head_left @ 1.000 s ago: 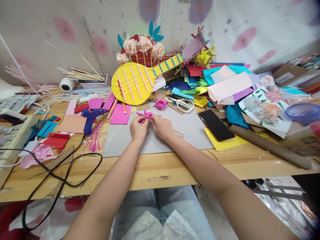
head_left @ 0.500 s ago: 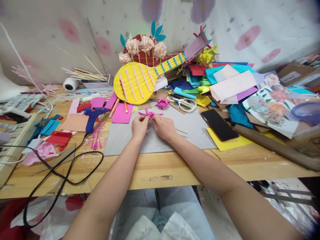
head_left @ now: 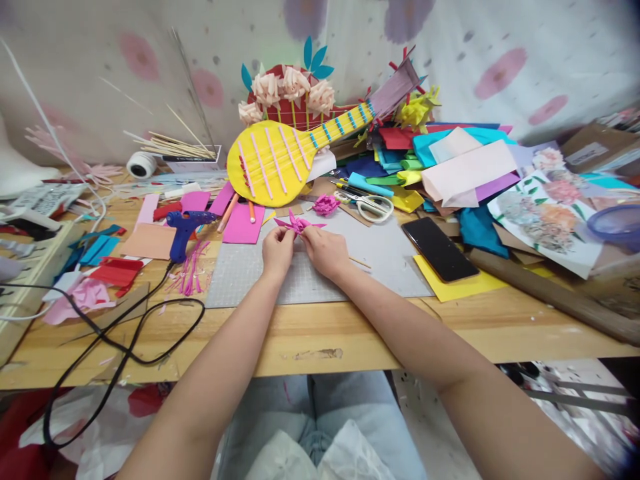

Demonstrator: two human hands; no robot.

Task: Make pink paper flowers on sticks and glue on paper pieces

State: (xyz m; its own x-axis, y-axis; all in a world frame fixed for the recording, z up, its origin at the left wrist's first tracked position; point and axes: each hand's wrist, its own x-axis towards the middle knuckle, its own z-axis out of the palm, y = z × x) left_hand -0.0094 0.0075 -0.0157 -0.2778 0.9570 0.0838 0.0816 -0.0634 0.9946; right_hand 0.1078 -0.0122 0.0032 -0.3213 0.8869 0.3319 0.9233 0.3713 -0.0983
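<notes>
Over the grey cutting mat (head_left: 240, 280), my left hand (head_left: 278, 252) and my right hand (head_left: 326, 249) meet at a magenta paper flower (head_left: 299, 223) with pointed petals. The fingers of both hands pinch it from either side and partly cover it. A thin wooden stick (head_left: 360, 263) shows to the right, beyond my right hand; whether it joins the flower is hidden. Just behind lies a second, fuller magenta paper flower (head_left: 326, 205). White-handled scissors (head_left: 374, 208) rest to its right. A magenta paper sheet (head_left: 243, 224) lies left of the hands.
A blue glue gun (head_left: 185, 233) stands at left, its black cord (head_left: 135, 350) looping over the table edge. Behind is a yellow paper lute (head_left: 267, 163). A black phone (head_left: 440, 249) lies at right by a cardboard tube (head_left: 555, 293) and piled coloured paper (head_left: 465, 167).
The magenta flower has turned slightly between my fingers, and its petals show more openly. Both hands stay in nearly the same place; the whole view has shifted a little.
</notes>
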